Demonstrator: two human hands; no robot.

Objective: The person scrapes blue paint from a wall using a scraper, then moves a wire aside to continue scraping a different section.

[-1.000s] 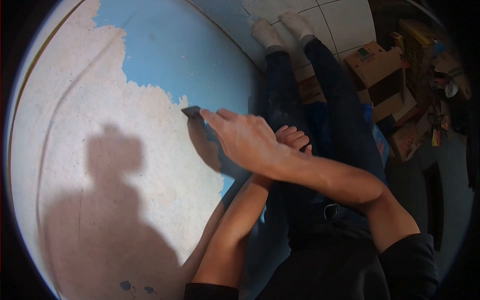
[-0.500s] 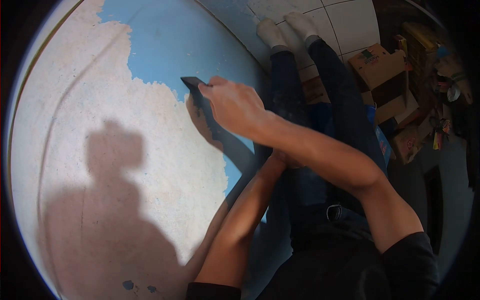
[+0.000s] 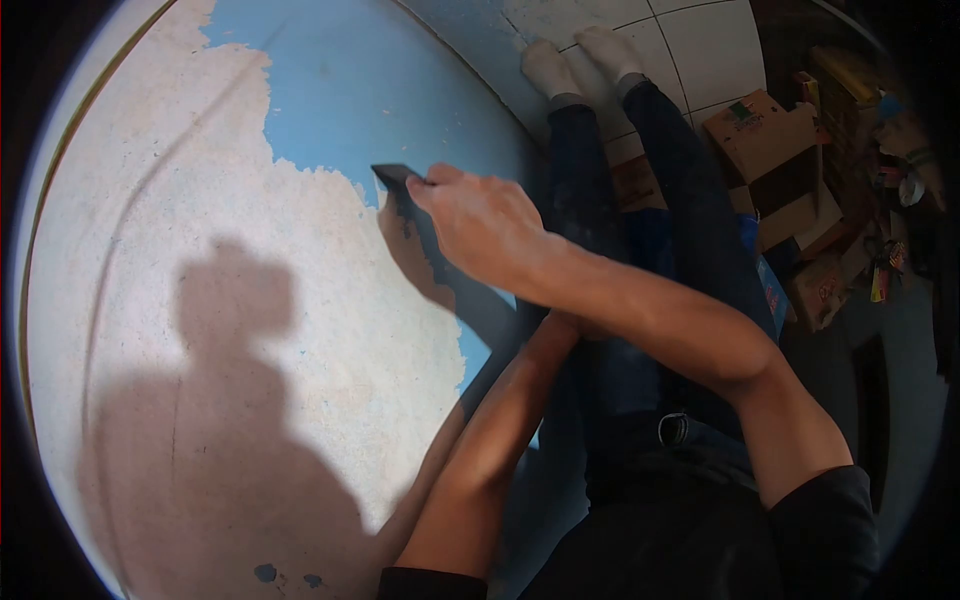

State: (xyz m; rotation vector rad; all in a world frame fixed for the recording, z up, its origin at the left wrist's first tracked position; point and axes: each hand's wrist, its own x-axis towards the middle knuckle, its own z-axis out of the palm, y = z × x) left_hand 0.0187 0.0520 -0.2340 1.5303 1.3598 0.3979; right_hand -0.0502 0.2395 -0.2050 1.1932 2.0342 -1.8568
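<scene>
My right hand point(image 3: 490, 225) is closed around a dark scraper point(image 3: 390, 174), its flat blade against the wall. The blade lies where blue paint point(image 3: 340, 90) meets a ragged-edged pale bare patch point(image 3: 330, 240). Fingers and knuckles cover most of the scraper's handle. My left hand point(image 3: 592, 328) is largely hidden under my right forearm, close to my thighs. Its fingers do not show, so I cannot see whether it holds anything.
My legs point(image 3: 690, 160) and socked feet point(image 3: 548, 68) are alongside the wall on white floor tiles point(image 3: 710, 45). Open cardboard boxes point(image 3: 765, 125) and mixed clutter stand at the right. My shadow point(image 3: 230, 400) falls across the bare wall.
The whole view has shifted slightly to the right. My right hand and the scraper have dropped a little in the picture, nearer the ragged paint edge. My left hand stays hidden.
</scene>
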